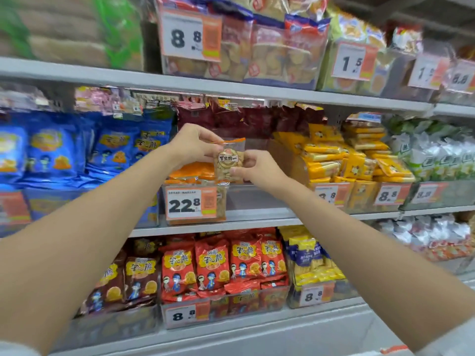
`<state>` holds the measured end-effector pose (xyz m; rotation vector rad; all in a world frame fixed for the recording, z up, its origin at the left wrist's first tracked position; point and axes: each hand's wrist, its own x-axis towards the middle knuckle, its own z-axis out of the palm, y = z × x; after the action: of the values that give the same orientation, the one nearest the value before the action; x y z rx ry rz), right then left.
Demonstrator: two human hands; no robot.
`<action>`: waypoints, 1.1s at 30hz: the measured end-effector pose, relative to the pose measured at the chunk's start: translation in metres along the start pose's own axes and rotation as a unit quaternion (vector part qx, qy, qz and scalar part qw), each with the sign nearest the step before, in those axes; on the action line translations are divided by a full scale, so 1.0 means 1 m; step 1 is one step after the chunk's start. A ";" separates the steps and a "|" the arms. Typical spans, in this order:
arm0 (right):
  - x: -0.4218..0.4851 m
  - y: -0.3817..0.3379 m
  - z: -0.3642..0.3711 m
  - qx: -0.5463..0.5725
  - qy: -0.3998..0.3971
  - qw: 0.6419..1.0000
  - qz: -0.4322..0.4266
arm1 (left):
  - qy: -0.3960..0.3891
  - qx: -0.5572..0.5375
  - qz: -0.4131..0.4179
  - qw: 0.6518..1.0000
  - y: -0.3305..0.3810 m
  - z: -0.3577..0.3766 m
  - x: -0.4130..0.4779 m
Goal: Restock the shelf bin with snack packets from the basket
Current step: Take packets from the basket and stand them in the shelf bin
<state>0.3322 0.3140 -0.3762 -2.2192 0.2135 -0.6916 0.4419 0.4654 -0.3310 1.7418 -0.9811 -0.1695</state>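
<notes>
1. Here the shelf (231,223) fills the view behind both hands, with several boards full of snacks.
2. Left of the hands, blue packets (61,150) stand in a dense row. Right of the hands, yellow packets (347,155) lie piled up. One board lower, below the hands, stand red packets (213,265).
3. Directly under the hands, a clear bin (257,199) sits on the middle board.
4. Orange packets (192,173) lie in the left part of this bin, just under the left hand.
5. A price tag (185,204) reading 22.8 is fixed on the bin's front, lower than both hands.
6. The left hand (195,143) is raised a little higher than the other one. Its thumb and fingers pinch the top left corner of the snack packet (228,160).
7. The right hand (257,170) is close beside the left one and pinches the lower right edge of the same packet, so both hands are together on it.
8. The snack packet is small and see-through, with an orange strip on top and a round label. It is upright between the two hands, above the bin's opening. Whether its lower edge touches the orange packets, I cannot tell.
</notes>
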 end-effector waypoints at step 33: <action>0.046 -0.002 0.011 -0.036 -0.358 0.889 0.283 | -0.264 0.303 -0.058 0.914 -0.044 -0.008 0.023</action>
<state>0.3761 0.3057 -0.3618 -2.1630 0.4775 0.4632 0.4845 0.4592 -0.3571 2.3951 -1.4253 -0.4719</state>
